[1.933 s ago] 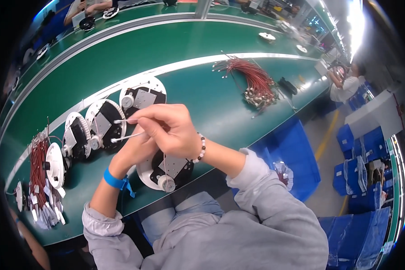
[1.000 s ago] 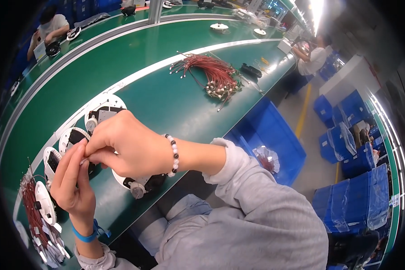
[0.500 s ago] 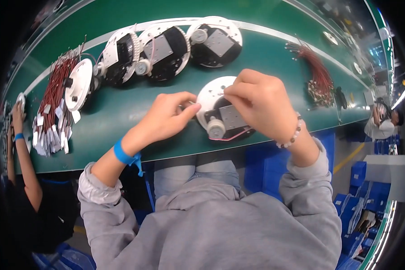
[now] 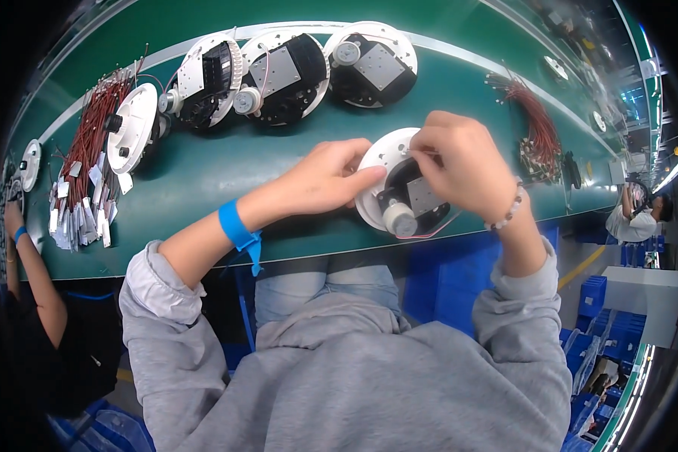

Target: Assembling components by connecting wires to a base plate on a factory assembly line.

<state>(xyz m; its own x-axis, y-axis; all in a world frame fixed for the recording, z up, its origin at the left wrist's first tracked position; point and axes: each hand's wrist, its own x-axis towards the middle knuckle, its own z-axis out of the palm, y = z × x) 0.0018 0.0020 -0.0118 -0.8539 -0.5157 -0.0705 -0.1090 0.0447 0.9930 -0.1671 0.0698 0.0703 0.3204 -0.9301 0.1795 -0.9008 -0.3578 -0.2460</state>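
Note:
A round white motor assembly point(image 4: 388, 162) with a black and grey middle and a small white cylinder lies on the green bench near its front edge. My left hand point(image 4: 328, 177) holds its left rim with fingers and thumb. My right hand point(image 4: 459, 162) lies over its top right part, fingers pinched on it; a thin pink wire runs out beneath. A blue band is on my left wrist, a bead bracelet on my right.
Three like assemblies point(image 4: 290, 68) stand in a row farther back, a white disc point(image 4: 132, 128) to their left. Red wire bundles lie at far left point(image 4: 90, 143) and at right point(image 4: 539, 135). Another person's arm point(image 4: 30, 279) reaches in at the left edge. Blue crates stand at lower right.
The view swung from the bench's side to straight down over it. Both hands came to the white assembly at the front edge and now hold it.

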